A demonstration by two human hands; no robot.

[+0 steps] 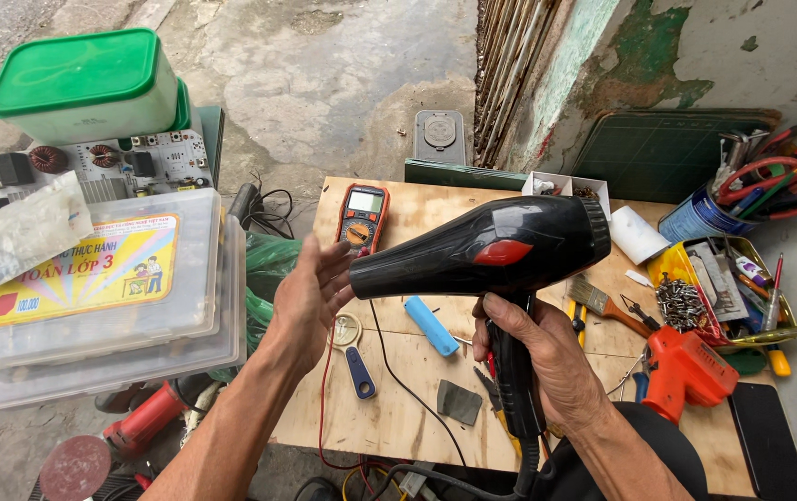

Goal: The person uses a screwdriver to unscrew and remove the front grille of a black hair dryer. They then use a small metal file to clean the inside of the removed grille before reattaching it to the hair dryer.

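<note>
Black and glossy, the hair dryer [482,249] is held above the plywood tabletop [398,417], over its middle. Its barrel runs nearly level, long axis left to right and rising slightly to the right; the narrow nozzle end points left, the wider ribbed rear end faces right. A red oval marking shows on the barrel's near side. The handle drops straight down from the barrel, with the cord leaving its lower end. Right hand [547,357] is wrapped around the handle, fingers curled shut on it, forearm entering from the near right corner. Left hand [310,297] is spread, palm turned right toward the nozzle mouth, fingers loosely extended and just beside the opening; contact cannot be confirmed. Its forearm enters from the near left. On the tabletop beneath lie a blue cylindrical cell [431,326] and, farther left, an orange-edged multimeter [362,216]. An orange soldering gun [686,371] rests to the right of the handle.
</note>
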